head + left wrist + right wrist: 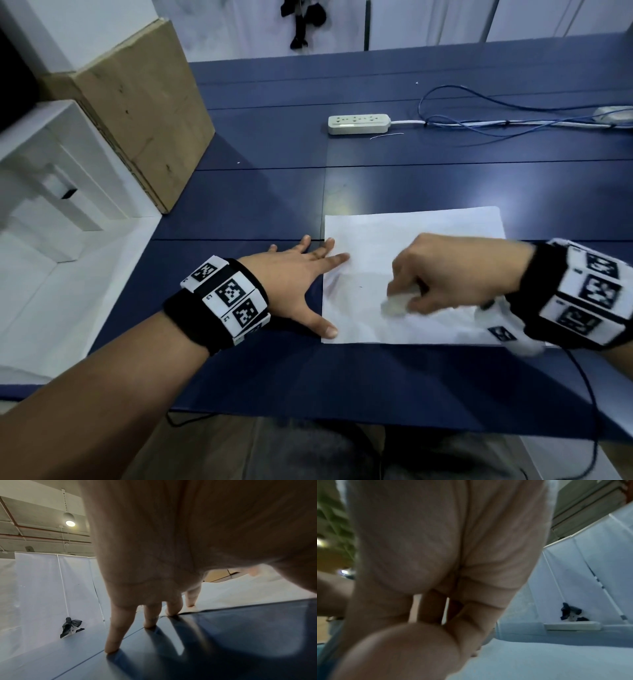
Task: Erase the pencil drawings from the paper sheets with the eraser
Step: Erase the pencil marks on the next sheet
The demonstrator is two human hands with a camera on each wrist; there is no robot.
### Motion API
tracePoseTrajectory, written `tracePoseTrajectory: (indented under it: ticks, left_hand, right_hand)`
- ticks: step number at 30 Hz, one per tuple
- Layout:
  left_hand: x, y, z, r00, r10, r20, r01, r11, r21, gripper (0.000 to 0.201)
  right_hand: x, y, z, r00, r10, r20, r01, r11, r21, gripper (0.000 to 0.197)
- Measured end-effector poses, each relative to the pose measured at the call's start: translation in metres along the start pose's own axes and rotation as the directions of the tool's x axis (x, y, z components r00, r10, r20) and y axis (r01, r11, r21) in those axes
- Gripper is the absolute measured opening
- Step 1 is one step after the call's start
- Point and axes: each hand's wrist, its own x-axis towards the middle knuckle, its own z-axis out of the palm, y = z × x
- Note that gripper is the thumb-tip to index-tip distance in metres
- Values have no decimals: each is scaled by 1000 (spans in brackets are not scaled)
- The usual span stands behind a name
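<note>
A white paper sheet (411,240) lies on the blue table (274,192), near its front edge. My left hand (294,274) lies flat and spread at the sheet's left edge, with index fingertip and thumb pressing on the paper (240,588). My right hand (442,274) is blurred over the sheet's middle and pinches a white eraser (397,303) down against the paper. A faint grey smudge (334,282) shows near the sheet's left side. In the right wrist view the curled fingers (426,609) hide the eraser, and the paper (556,660) fills the foreground.
A white power strip (359,124) with blue and white cables (496,120) lies at the far side of the table. A cardboard box (137,109) and white shelving (51,171) stand to the left. A black cable (589,394) hangs off the front right edge.
</note>
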Motion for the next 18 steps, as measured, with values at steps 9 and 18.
tracePoseTrajectory:
  ticks: [9,18]
  left_hand:
    - [-1,5,-7,1000,-22,14,22,1000,15,126]
    - [1,4,-6,999,-34,9,34,999,3,126]
  right_hand:
    - [19,25,-12,971,160,-177,-184,975,-128,47]
    - [8,1,-8,997,69,-24,-68,997,33,29]
